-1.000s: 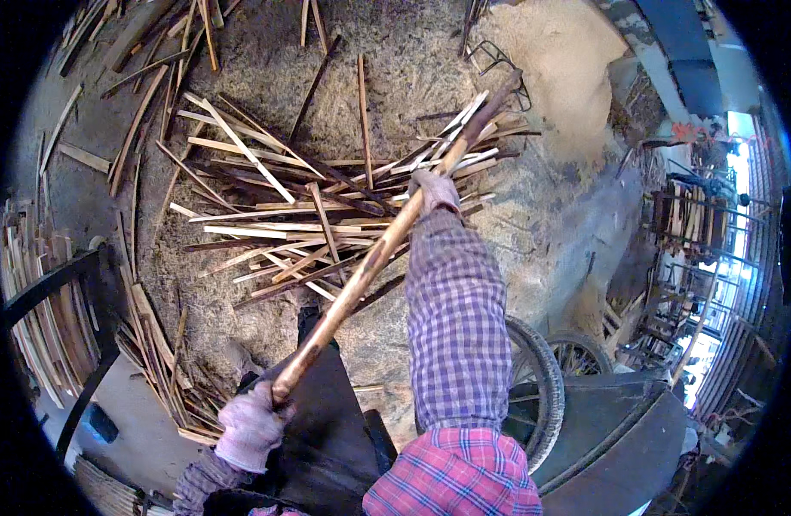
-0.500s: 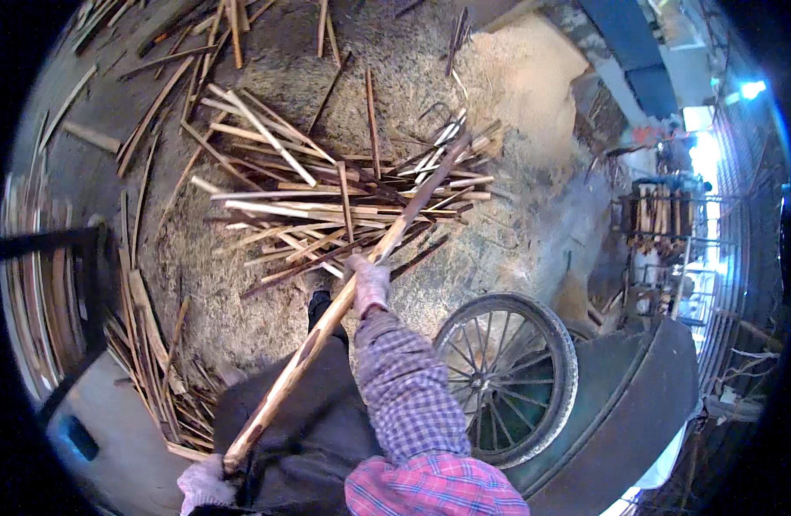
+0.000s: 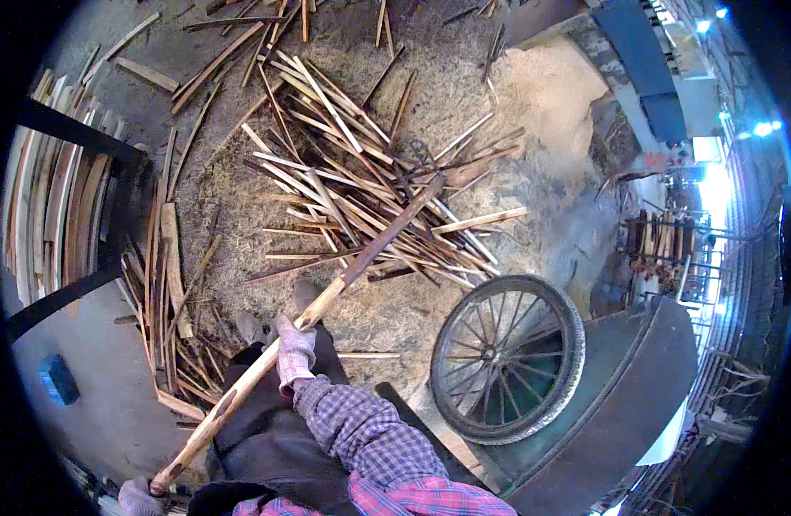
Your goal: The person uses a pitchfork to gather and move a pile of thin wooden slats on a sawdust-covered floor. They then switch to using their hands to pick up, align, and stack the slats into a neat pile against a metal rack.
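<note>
A long wooden pole (image 3: 271, 361), pale with brown bark patches, slants across the front of my body in both gloved hands. My right hand (image 3: 294, 348) is closed around its middle. Down at the lower left, my left hand (image 3: 142, 497) grips the near end, partly cut off by the picture's rim. The pole's darker far end lies over a loose pile of thin wood strips (image 3: 344, 185) on the ground and seems to touch it; exact contact is hard to tell.
A spoked wheel (image 3: 507, 359) of a dark green cart (image 3: 602, 413) stands close on my right. More strips (image 3: 168, 284) lie along the left, near a rack of stacked boards (image 3: 56, 206). Behind the pile is a sawdust heap (image 3: 550, 86).
Both hands and the pole have moved down and left in the picture, and the view has shifted. Strips in the pile have swung from mostly crosswise to slanting.
</note>
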Tool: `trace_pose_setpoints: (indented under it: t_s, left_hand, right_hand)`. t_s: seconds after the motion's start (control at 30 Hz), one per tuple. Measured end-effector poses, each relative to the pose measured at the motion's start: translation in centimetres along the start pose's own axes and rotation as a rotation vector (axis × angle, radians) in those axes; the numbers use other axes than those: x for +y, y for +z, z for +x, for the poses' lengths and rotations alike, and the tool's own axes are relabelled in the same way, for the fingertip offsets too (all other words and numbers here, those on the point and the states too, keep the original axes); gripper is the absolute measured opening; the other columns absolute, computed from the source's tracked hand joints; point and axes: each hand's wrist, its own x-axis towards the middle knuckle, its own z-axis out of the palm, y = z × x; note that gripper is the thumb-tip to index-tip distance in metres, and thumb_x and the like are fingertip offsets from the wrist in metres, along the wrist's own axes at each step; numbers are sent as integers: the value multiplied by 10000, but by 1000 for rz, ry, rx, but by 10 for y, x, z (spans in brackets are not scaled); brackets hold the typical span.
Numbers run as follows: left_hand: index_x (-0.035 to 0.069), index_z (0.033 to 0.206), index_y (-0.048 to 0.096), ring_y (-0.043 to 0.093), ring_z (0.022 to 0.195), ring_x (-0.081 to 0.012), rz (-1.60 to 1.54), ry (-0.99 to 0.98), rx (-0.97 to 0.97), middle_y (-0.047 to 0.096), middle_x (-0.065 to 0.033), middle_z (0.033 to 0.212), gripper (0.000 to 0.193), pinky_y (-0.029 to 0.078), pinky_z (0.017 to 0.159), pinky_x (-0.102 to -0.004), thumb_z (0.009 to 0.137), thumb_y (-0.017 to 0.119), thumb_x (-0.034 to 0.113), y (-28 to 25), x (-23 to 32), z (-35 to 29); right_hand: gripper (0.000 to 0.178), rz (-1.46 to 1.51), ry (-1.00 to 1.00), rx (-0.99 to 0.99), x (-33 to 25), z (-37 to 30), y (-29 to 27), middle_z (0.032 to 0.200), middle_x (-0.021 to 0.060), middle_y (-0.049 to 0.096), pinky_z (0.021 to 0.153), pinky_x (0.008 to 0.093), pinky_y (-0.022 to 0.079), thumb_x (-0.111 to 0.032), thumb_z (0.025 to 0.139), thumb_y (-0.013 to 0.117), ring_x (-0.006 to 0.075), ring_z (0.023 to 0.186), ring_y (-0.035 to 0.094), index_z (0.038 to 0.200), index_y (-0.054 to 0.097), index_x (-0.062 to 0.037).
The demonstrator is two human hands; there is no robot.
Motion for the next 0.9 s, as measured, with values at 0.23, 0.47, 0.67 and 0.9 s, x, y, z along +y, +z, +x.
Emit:
trace_pose_setpoints:
  t_s: [0.23, 0.47, 0.67, 0.9]
  left_hand:
    - [65, 755, 585, 555, 599, -300, 15, -609, -285, 575, -145, 648, 316, 417, 516, -397, 632, 647, 349, 6, -6, -34]
    - [79, 751, 620, 597, 716, -333, 205, -630, -383, 592, -172, 665, 320, 473, 627, -434, 611, 646, 365, 8, 9, -34]
    - [115, 734, 618, 567, 638, -355, 144, -542, -273, 559, -158, 619, 193, 436, 537, -455, 622, 626, 272, 57, -3, -56]
    - [129, 775, 607, 565, 651, -357, -138, -595, -319, 582, -137, 668, 211, 428, 566, -436, 585, 662, 202, 206, -93, -192]
  right_hand:
    - [351, 596, 259, -291, -140, -32, -101, 700, 57, 562, 572, 287, 459, -209, 721, 705, 138, 627, 541, 913, 516, 15]
    - [191, 741, 314, -451, -146, 109, -110, 635, 73, 524, 511, 337, 454, -202, 751, 629, 204, 535, 520, 753, 523, -44]
    - [165, 747, 468, -404, -155, 111, -108, 562, 73, 480, 477, 375, 469, -155, 737, 626, 239, 464, 491, 711, 499, -53]
    - [206, 458, 442, -303, -77, -18, -87, 553, 104, 495, 442, 361, 431, -205, 678, 616, 250, 432, 487, 717, 510, -34]
